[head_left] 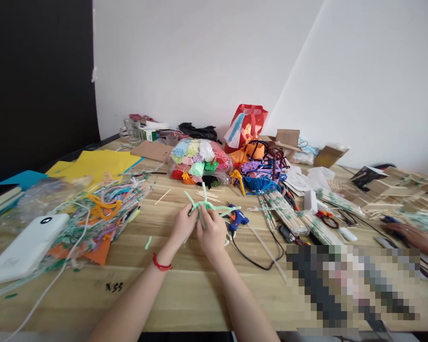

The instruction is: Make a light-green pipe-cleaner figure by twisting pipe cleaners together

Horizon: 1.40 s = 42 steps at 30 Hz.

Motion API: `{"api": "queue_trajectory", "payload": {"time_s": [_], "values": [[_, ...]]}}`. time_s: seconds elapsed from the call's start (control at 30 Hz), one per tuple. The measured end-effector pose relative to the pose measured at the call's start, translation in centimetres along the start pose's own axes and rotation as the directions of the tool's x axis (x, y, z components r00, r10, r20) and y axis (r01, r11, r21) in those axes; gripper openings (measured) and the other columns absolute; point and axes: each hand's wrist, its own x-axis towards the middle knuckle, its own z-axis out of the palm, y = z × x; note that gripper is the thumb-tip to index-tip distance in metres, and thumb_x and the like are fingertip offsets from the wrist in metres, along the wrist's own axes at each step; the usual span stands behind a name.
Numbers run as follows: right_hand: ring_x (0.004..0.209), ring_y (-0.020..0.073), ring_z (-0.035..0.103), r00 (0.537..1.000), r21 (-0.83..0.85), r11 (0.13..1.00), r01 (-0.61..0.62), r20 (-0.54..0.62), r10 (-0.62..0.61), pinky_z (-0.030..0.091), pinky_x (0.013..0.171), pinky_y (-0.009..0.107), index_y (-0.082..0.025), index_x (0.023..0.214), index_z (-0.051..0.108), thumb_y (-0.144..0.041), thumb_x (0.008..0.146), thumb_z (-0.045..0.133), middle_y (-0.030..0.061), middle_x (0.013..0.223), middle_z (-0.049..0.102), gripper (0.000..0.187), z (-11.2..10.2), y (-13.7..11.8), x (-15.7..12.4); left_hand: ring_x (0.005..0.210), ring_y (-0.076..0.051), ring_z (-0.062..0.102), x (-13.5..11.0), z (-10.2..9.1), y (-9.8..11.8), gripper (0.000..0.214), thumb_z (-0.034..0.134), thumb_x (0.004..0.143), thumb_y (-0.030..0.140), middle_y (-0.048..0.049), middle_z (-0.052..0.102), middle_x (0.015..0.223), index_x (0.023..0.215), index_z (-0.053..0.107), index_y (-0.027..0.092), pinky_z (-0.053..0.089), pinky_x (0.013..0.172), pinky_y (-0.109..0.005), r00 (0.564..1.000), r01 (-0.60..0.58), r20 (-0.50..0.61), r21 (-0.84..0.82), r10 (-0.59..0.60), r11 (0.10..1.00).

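Note:
Both hands meet over the middle of the table around a light green pipe-cleaner piece [205, 205], whose fuzzy strips stick out upward and to the right. My left hand [184, 222] pinches its left side, and a red cord bracelet sits on that wrist. My right hand [211, 230] closes its fingers on the near and right part; the fingertips partly cover the piece. Just right of my right hand lies a blue glue gun [238, 219] with a black cord. A short green scrap [148, 242] rests on the table to the left.
A bag of coloured pipe-cleaner bundles [199, 161] stands behind my hands, with a red bag [248, 126] further back. At left are a white power bank [26, 247] and yellow sheets [92, 166]. Packed wooden sticks [285, 211] lie right. Another person's hand [413, 237] rests at far right.

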Motion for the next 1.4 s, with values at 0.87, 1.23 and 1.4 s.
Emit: {"api": "queue_trajectory", "payload": {"time_s": [0.87,1.23,1.4], "values": [[0.064,0.0179,0.062,0.870,0.445,0.765,-0.466,0.071,0.488,0.045,0.064,0.026,-0.018,0.074,0.065,-0.027,0.078,0.051,0.0039,0.070,0.069,0.017,0.2,0.1,0.6,0.057,-0.015,0.056,-0.6,0.4,0.6,0.018,0.053,0.075,0.029,-0.0023,0.066,0.062,0.074,0.066,0.017,0.038,0.054,-0.022,0.998,-0.021,-0.054,0.028,0.022,0.999],[0.065,0.0184,0.059,0.851,0.445,0.740,-0.504,0.110,0.514,0.044,0.066,0.027,-0.018,0.071,0.066,-0.028,0.076,0.051,0.0036,0.068,0.068,0.018,0.5,0.3,0.5,0.082,-0.021,0.064,-0.5,0.8,-0.4,0.031,0.051,0.077,0.030,-0.0093,0.071,0.095,0.100,0.066,0.017,0.046,0.071,-0.027,0.999,-0.050,0.012,-0.064,0.051,0.997],[0.067,0.0192,0.059,0.858,0.414,0.760,-0.501,0.120,0.500,0.044,0.068,0.028,-0.018,0.070,0.067,-0.025,0.075,0.050,0.0041,0.069,0.068,0.019,0.7,0.8,0.4,0.081,-0.020,0.064,-0.8,0.6,0.0,0.034,0.050,0.079,0.033,-0.0103,0.070,0.099,0.106,0.064,0.018,0.045,0.069,-0.025,0.993,-0.097,0.070,0.023,0.096,0.995]]}}
